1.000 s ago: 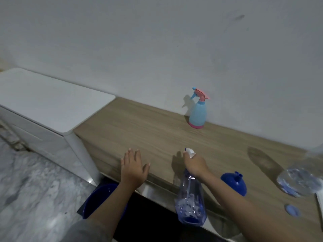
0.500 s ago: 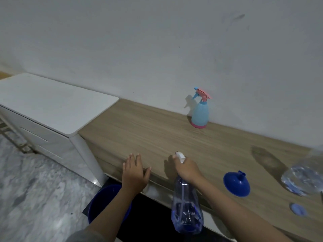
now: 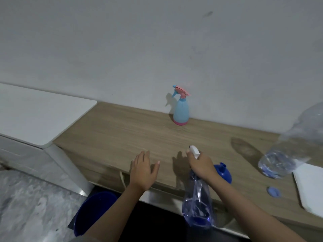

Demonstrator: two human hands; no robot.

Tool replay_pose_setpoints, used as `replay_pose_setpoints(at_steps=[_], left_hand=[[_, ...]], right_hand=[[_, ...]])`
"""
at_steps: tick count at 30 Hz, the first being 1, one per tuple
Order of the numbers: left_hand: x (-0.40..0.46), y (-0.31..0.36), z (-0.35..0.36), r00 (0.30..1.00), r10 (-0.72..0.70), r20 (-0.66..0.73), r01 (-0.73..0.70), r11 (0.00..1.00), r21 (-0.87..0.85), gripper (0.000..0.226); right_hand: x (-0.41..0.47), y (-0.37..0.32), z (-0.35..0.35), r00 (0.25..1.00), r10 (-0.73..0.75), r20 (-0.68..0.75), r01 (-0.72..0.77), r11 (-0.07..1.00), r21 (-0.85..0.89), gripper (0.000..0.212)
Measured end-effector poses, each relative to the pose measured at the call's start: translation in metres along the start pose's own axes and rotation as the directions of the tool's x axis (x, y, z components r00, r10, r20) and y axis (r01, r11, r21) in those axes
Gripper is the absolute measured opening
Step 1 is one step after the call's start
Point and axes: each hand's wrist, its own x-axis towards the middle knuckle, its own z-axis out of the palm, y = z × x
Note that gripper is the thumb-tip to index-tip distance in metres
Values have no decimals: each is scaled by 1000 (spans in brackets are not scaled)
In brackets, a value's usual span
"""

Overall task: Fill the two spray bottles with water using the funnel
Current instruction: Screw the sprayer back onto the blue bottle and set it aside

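Looks like barely started: the clear blue-tinted plastic spray bottle (image 3: 197,205) is hanging by its white trigger head from the gripping right hand (image 3: 202,165), just off the wooden desk (image 3: 122,137) edge. Left hand (image 3: 143,170) is hovering open. Blue plastic funnel (image 3: 224,172) is lying unused, pale blue-and-pink spray bottle (image 3: 181,109) is waiting by the wall.

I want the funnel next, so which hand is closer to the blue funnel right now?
Right. The right hand grips the clear spray bottle just beside the blue funnel; the left hand is farther away.
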Motion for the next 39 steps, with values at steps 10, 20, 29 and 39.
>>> replay_pose_setpoints(at_steps=[10,20,29,39], left_hand=[[23,109,-30,934,307,185,-138,783,-606,89],[41,162,-34,918,397,22,-274,672,-688,73],[91,180,7,961,274,38,-167,685,-710,56],[187,211,38,986,145,85,-70,814,-577,36]], right_hand=[[20,-63,-65,880,-259,-397,383,883,272,32],[39,-84,-97,545,-400,-737,633,772,49,20],[83,-79,-126,651,-417,-635,525,851,-20,9],[162,-81,-147,804,-454,-383,390,890,-237,13]])
